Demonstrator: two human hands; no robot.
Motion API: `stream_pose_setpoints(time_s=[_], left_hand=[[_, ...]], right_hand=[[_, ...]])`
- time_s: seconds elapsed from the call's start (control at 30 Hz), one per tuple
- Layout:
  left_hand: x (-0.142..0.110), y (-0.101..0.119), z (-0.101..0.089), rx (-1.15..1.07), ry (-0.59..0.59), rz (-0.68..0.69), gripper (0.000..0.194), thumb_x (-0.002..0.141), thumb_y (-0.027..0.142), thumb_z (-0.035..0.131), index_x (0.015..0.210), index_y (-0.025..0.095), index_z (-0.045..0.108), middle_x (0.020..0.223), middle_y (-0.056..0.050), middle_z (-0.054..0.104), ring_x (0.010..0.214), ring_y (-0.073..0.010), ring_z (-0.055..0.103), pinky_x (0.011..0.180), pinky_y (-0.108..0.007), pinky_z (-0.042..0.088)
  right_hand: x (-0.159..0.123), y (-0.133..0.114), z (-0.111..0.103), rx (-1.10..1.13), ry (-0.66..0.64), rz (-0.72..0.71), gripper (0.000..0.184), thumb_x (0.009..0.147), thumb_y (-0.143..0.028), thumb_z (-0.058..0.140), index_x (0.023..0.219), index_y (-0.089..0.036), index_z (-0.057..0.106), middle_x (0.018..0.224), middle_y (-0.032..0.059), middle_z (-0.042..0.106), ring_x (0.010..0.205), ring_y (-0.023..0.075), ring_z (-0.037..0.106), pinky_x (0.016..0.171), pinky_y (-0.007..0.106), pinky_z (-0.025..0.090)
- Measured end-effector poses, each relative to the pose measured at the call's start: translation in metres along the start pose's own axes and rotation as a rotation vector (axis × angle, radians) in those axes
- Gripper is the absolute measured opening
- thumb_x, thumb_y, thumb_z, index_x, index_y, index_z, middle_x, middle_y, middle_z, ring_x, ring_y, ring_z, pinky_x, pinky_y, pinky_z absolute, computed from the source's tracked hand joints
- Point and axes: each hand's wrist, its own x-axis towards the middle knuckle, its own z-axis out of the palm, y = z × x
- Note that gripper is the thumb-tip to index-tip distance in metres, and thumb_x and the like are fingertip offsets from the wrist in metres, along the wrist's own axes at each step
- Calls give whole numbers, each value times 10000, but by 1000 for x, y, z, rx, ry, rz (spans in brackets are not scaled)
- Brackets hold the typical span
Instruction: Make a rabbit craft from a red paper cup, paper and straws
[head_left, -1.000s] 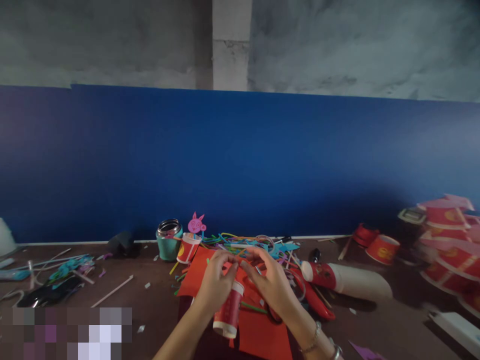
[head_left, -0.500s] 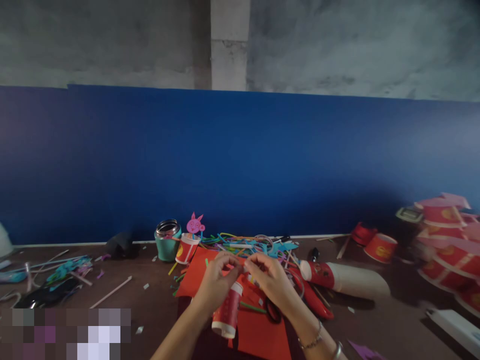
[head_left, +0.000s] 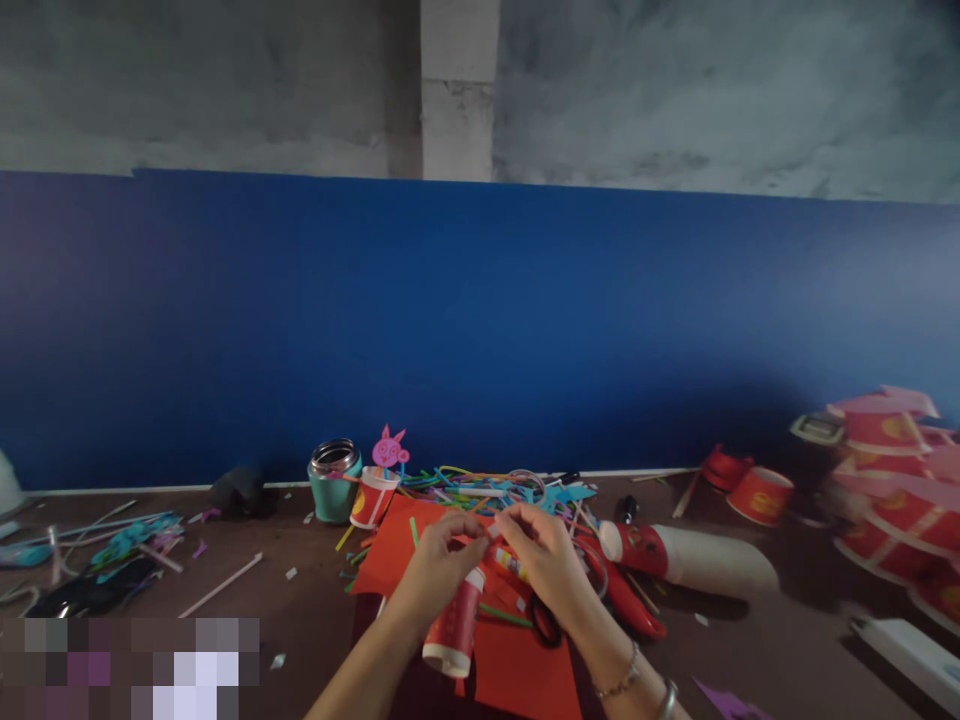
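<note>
At the middle of the table my left hand (head_left: 444,560) and my right hand (head_left: 540,550) face each other, fingertips nearly meeting. Both are closed in a pinch; what they hold, if anything, is too small to make out. Below my left hand a red paper cup (head_left: 455,622) lies on its side, its white rim toward me. Red paper sheets (head_left: 525,672) spread under the hands and cup. A glue stick (head_left: 512,563) with a yellow label shows beside my right hand. Dark scissor handles (head_left: 545,622) stick out below the right wrist.
Behind the hands lies a heap of coloured straws (head_left: 480,488). A teal flask (head_left: 334,480) stands left of an upright red cup (head_left: 373,497) with a pink paper figure (head_left: 388,450). Stacked white cups (head_left: 712,562) lie right; a cup tower (head_left: 892,490) rises far right.
My fingertips have shifted slightly, staying close together in front of me. The cup and the other things look unmoved.
</note>
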Motion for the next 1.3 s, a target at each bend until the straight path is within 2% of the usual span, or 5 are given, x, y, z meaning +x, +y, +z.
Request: stream_pose_setpoints(time_s=[0.23, 0.37, 0.97, 1.2, 1.3], left_hand=[[1, 1, -1, 140, 138, 146, 144, 738, 271, 563, 656, 167, 618, 784, -46, 578, 806, -193, 550, 733, -298, 411], [1, 1, -1, 252, 181, 206, 132, 742, 229, 548, 655, 166, 626, 783, -54, 586, 792, -193, 555, 741, -311, 409], [-3, 1, 1, 427, 162, 345, 106, 755, 130, 552, 688, 192, 606, 845, -41, 566, 853, -187, 548, 779, -309, 429], [-2, 3, -1, 359, 191, 267, 134, 762, 179, 521, 638, 186, 572, 786, -40, 577, 794, -185, 568, 761, -311, 435], [-1, 3, -3, 331, 196, 218, 129, 751, 199, 514, 636, 187, 571, 781, -42, 589, 799, -188, 570, 767, -315, 432]], right_hand=[[-5, -6, -1, -286, 168, -341, 142, 856, -285, 515, 823, -186, 610, 823, 50, 627, 798, 194, 564, 730, 296, 430], [-10, -8, 2, -517, 124, -477, 111, 834, -165, 537, 810, -198, 641, 830, 50, 642, 827, 212, 558, 773, 343, 415], [-4, -5, -2, -435, 64, -278, 145, 811, -173, 498, 700, -186, 591, 725, 29, 636, 714, 168, 579, 680, 255, 420], [3, 8, -20, -839, 37, -52, 256, 835, -196, 428, 610, -182, 551, 672, 71, 642, 686, 218, 599, 648, 304, 387], [1, 7, -20, -816, 2, -131, 95, 784, -156, 493, 774, -175, 586, 805, 78, 657, 794, 236, 598, 711, 325, 397]])
